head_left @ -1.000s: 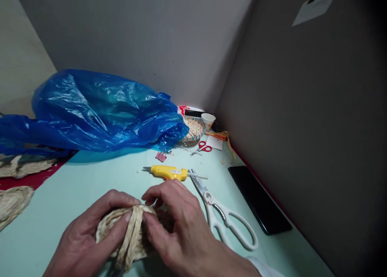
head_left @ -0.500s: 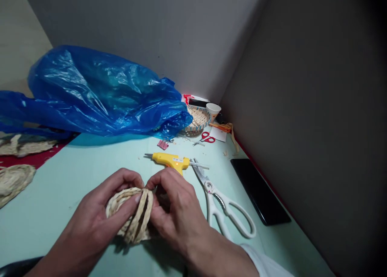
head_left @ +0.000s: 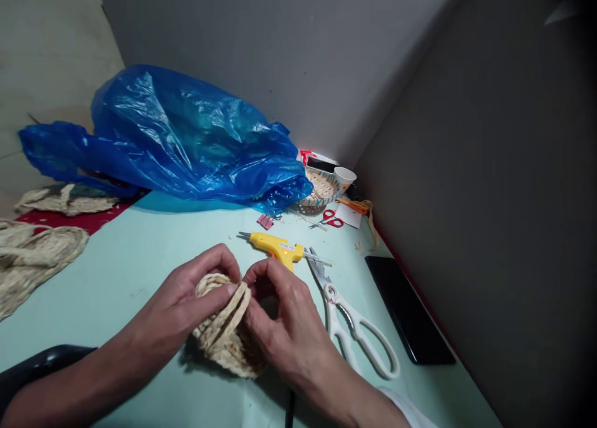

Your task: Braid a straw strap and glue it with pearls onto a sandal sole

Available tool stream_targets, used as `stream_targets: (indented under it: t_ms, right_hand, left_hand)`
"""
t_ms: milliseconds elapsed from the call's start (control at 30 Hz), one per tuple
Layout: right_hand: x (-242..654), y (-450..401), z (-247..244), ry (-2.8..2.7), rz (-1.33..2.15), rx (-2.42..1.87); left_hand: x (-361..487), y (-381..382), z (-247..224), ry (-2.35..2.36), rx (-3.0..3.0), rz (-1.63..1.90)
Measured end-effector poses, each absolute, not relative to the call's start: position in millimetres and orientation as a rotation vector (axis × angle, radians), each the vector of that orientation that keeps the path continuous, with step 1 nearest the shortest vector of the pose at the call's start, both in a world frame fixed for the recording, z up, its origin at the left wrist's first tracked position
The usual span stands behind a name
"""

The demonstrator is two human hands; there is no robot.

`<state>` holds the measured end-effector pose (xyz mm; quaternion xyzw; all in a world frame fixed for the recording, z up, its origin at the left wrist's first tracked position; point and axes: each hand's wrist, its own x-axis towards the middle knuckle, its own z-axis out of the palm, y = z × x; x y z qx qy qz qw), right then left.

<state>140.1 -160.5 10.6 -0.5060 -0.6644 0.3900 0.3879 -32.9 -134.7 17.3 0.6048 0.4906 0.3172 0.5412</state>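
Note:
Between my two hands is a braided straw piece [head_left: 226, 344], pale tan, coiled, with two braided strands running across its front. My left hand [head_left: 200, 291] is closed on its upper left side, thumb pressed on the strands near the top. The fingers of my right hand [head_left: 280, 310] pinch the upper right edge, close to the left fingertips. Both palms hide part of the piece. Just beyond the hands lies a yellow glue gun [head_left: 280, 247] with a clear stick in its back. White-handled scissors [head_left: 347, 319] lie partly open to the right of my right hand.
A big blue plastic bag [head_left: 186, 142] fills the back left. Behind it are a woven basket [head_left: 321, 191], a paper cup [head_left: 345, 178] and red scissors [head_left: 332, 218]. A black tablet-like slab [head_left: 408, 310] lies along the right wall. More braided straw pieces [head_left: 37, 260] lie at left.
The view has shifted left, so things appear farther right. The straw piece is tilted, showing more of its lower side. Both hands keep their grip near its top.

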Motion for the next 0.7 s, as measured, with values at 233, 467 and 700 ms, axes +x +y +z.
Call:
stream_targets:
  t_ms: [233,467,700]
  right_hand:
    - [137,-167,14,-1.724,0.884,-1.396]
    - [143,-166,20,-1.795,0.863,-1.27]
    - [153,-166,20,-1.832,0.846,-1.264]
  left_hand:
    - [-32,-139,14,1.092,1.34,0.719]
    - [-41,-124,11,1.008,1.31,0.787]
    - [-50,-116,12,0.964,1.141,0.799]
